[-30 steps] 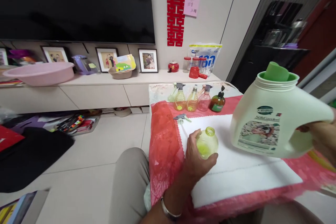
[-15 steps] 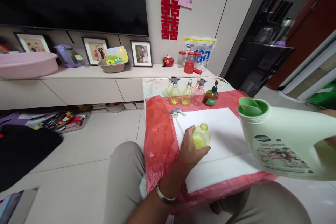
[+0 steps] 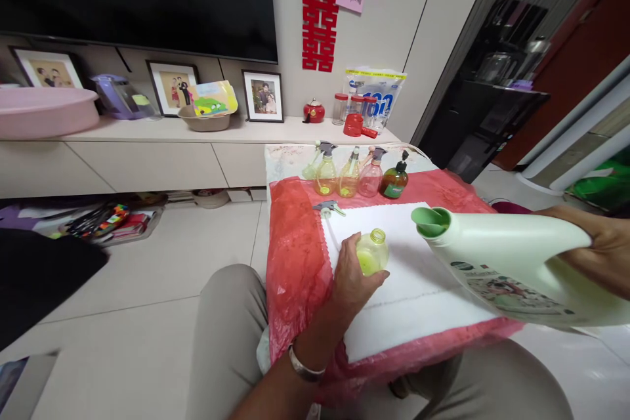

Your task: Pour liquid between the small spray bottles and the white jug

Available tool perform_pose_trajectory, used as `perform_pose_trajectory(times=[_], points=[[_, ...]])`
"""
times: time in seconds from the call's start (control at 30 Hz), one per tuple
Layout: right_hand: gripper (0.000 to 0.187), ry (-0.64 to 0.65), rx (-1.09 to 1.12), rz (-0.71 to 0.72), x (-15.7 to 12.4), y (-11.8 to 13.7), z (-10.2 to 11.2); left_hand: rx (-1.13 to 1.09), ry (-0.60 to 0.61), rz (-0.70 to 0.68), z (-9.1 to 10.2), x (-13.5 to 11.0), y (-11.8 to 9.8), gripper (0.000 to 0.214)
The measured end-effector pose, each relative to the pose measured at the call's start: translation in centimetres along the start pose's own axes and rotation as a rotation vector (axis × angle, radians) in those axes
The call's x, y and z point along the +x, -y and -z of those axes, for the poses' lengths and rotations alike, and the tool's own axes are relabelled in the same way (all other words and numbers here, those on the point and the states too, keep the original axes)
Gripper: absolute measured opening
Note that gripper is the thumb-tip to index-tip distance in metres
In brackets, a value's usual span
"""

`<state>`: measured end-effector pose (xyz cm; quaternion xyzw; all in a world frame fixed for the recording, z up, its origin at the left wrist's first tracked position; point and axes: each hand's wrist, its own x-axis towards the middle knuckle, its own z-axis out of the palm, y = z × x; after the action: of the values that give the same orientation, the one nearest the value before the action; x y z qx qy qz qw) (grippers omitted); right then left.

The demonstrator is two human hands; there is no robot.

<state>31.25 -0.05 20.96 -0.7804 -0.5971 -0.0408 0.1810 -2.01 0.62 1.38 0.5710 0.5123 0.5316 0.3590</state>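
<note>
My left hand (image 3: 352, 279) is wrapped round a small, open-necked yellow-green bottle (image 3: 371, 252) that stands on a white cloth (image 3: 423, 289). My right hand (image 3: 598, 252) grips the handle of a large pale green detergent jug (image 3: 512, 266). The jug is tipped far over to the left, and its green spout (image 3: 430, 220) hangs a little to the right of and above the bottle's mouth. A loose spray-trigger head (image 3: 329, 209) lies on the cloth's far left corner.
The cloth lies on a low table under red plastic sheeting (image 3: 295, 262). Several spray bottles (image 3: 344, 177) and a green pump bottle (image 3: 395, 180) stand along its far edge. Behind is a long cabinet (image 3: 147, 161) with photo frames, jars and a pink basin (image 3: 44, 111). My knees are below the table.
The jug has swung from nearly upright to strongly tilted, its spout moving down and left toward the small bottle. My left hand kept hold of the bottle.
</note>
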Motion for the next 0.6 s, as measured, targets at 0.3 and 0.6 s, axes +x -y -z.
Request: perform_pose_trajectory(times=[0.3, 0.6], points=[[0.055, 0.095, -0.127, -0.006, 0.9, 1.6, 0.4, 0.002, 0.044, -0.002, 0.5, -0.1, -0.8, 0.083], [0.063, 0.210, -0.286, 0.038, 1.6, 2.9, 0.9, -0.006, 0.057, 0.002, 0.5, -0.1, -0.9, 0.084]])
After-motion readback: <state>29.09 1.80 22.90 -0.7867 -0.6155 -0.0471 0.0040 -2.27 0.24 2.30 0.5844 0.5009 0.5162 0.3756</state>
